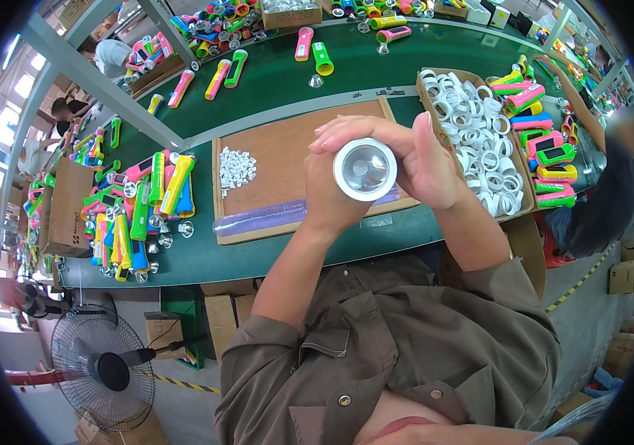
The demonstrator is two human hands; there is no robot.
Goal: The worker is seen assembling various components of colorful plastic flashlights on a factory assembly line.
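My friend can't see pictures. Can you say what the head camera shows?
Both hands, left and right, hold a shiny round reflector above a brown board. A box of white rings sits to the right, and colourful flashlights are piled on the green table.

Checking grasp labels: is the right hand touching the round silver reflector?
Touching. The head view shows the right hand wrapped against the rim of the silver reflector, with the left hand cupping it from the other side.

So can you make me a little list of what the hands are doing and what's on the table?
left hand: grips the silver reflector cup
right hand: wrapped round the same cup
board: brown, with small white parts
box: full of white rings
left of board: colourful flashlights
table: green
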